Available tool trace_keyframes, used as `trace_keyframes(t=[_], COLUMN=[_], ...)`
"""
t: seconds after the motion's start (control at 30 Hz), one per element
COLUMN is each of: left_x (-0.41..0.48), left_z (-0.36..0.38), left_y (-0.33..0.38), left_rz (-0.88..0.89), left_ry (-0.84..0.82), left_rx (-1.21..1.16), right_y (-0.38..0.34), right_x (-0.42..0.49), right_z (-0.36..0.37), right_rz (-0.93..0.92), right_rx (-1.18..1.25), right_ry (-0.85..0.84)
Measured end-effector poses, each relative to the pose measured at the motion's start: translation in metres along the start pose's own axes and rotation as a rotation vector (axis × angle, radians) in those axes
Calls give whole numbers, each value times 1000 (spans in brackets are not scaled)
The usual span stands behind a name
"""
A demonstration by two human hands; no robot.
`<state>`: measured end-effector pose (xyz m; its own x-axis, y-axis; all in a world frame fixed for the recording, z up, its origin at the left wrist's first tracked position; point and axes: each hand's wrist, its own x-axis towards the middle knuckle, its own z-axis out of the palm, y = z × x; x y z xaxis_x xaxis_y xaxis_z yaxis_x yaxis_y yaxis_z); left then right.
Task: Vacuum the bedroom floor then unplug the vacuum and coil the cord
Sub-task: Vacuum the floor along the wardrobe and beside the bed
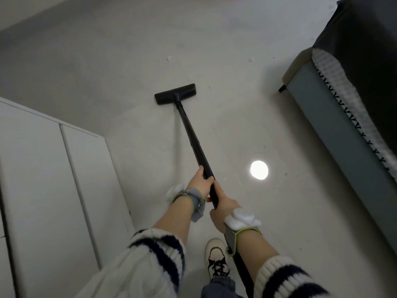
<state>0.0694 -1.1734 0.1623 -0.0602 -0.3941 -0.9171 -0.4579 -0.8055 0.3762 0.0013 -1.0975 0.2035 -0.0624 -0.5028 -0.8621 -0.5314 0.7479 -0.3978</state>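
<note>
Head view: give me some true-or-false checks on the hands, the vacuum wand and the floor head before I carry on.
1. The left hand and right hand both grip the wand. True.
2. The left hand is nearer the floor head than the right hand. True.
3. The floor head is under the bed. False: it lies on open floor, apart from the bed.
4. The white cabinet stands on the person's right. False: it is on the left; the bed is on the right.
</note>
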Motion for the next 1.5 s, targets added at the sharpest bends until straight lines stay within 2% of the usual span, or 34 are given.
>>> trace_keyframes(t=[0.13, 0.4, 0.8, 0.97, 1.2, 1.33, 1.5], left_x=[-10, -59, -118, -146, -183, -194, -212], left_z=[7, 68, 168, 202, 208, 200, 178], left_y=[-7, -51, -134, -174, -240, -270, -315], left_rz=[-19, -94, -83, -86, -109, -100, -41], left_ry=[-1, -44, -5, 26, 46, 16, 19], left_rx=[29, -33, -44, 12, 35, 26, 148], right_y=[10, 76, 182, 219, 250, 260, 263], right_x=[-11, -71, -157, -189, -234, -249, -275], right_z=[1, 1, -7, 3, 53, 86, 136], right_rz=[-1, 0, -45, -10, 3, 12, 28], right_rx=[7, -40, -181, -256, -295, -281, -269], right_ry=[-15, -33, -109, -145, -181, -147, -124])
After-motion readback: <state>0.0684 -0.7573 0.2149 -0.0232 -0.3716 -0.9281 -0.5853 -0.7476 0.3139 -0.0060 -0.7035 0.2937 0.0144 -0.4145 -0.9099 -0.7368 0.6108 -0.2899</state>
